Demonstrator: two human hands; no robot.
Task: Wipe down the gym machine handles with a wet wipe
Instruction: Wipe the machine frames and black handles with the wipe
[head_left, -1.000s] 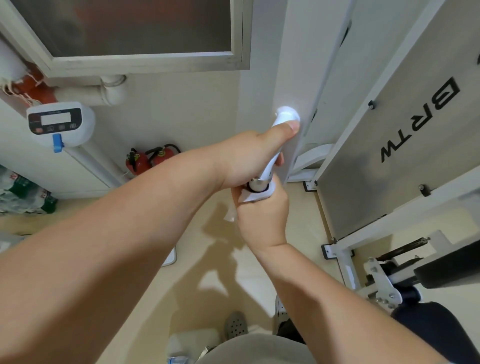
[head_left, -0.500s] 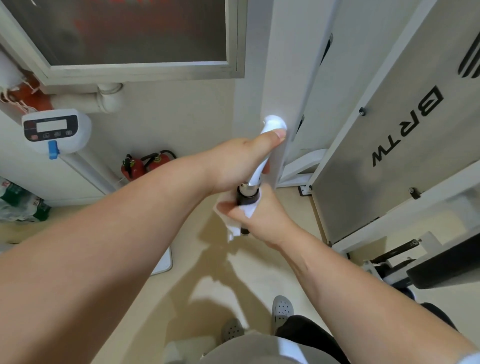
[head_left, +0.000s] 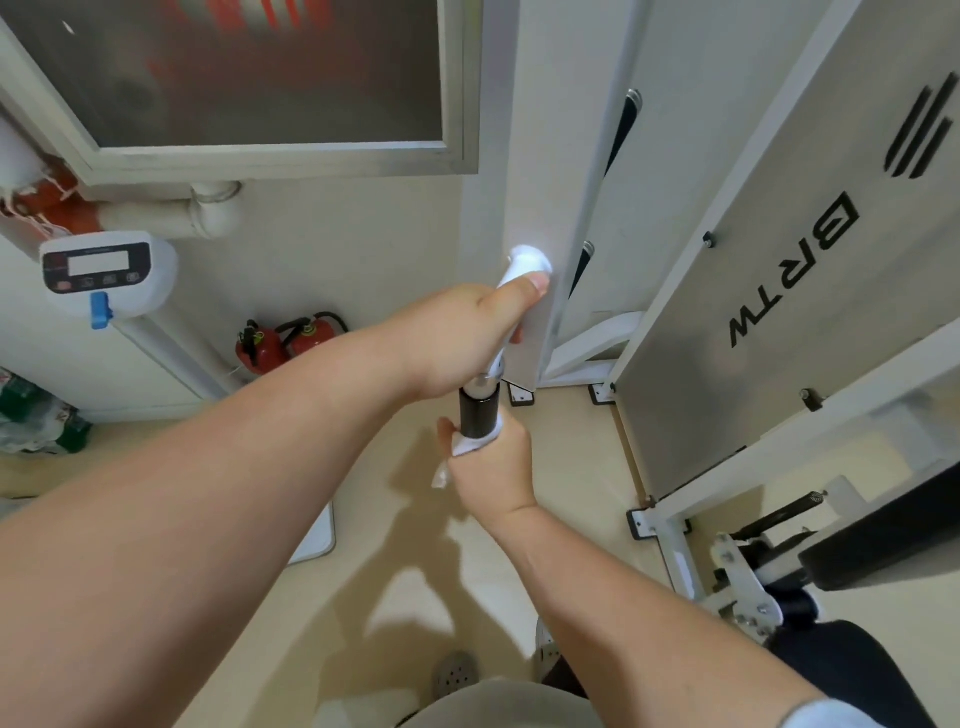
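Head view: left hand (head_left: 457, 343) grips the white bar (head_left: 522, 270) above the black handle (head_left: 479, 413); right hand (head_left: 493, 462) clasps a crumpled white wipe (head_left: 467, 441) around the handle's lower part.

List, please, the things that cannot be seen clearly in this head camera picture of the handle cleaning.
- Lower part of the black cylindrical grip: covered by the right hand and the white wet wipe.
- White bar between its end and the grip: hidden inside the left hand.
- Wipe's full extent: mostly enclosed in the fist.
- White wall device's buttons: too small to read.
- Black padded seat: cut by the right edge.
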